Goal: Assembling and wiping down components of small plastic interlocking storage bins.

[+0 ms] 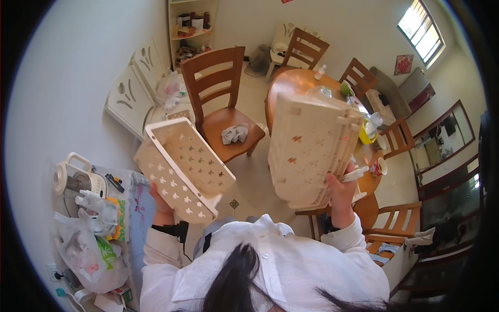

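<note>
Basket (182, 195), cream w/ cutouts, tilted in L hand (162, 205), grip partly hidden; chair (217, 125) w/ grey cloth (235, 133) beyond; R hand (340, 191) closed on R edge of beige cutout piece (301, 156), raised nr wooden table (291, 80).

The fingers of the left hand (162, 208) are mostly hidden by the basket (176, 179). The panels (301, 151) are blurred, cover part of the surface (296, 80) and hide some fingers of the right hand (340, 195). The top edge cuts off the shelf (184, 9), whose smaller items are too tiny to tell. Hair (234, 278) veils part of the shirt (306, 260).
</note>
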A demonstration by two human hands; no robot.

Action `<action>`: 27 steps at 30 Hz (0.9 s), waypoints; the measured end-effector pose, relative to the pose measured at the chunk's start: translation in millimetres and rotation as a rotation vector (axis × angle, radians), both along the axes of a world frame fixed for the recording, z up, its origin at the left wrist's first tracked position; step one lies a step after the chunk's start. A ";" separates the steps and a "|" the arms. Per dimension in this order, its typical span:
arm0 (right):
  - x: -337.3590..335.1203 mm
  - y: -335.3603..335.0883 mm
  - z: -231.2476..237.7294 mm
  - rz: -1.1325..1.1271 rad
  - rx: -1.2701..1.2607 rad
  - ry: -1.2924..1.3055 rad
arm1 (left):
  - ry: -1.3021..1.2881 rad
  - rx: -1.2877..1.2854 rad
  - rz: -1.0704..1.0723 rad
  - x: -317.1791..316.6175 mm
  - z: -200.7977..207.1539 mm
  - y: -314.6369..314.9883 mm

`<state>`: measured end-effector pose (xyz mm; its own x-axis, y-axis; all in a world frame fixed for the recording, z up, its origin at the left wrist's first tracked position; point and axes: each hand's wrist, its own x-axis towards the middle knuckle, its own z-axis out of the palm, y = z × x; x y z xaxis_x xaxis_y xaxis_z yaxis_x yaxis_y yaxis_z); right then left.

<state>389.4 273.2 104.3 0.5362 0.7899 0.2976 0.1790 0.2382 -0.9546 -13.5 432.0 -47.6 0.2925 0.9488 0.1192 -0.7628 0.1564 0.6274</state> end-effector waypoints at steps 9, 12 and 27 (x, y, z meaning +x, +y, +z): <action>19.1 -3.8 -2.5 0.065 0.166 0.450 | 0.018 -0.042 -0.001 5.2 4.3 -5.2; 11.1 -9.6 2.7 0.096 0.161 0.562 | 0.069 -0.031 0.008 4.8 1.6 -11.7; 3.5 -10.2 -15.6 0.395 0.086 0.524 | 0.124 -0.022 -0.170 -3.0 -14.2 -28.6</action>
<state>393.0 262.9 88.8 0.3023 0.9418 0.1470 -0.4208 0.2702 -0.8660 -16.5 403.4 -61.8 0.4597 0.8866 0.0517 -0.6415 0.2912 0.7097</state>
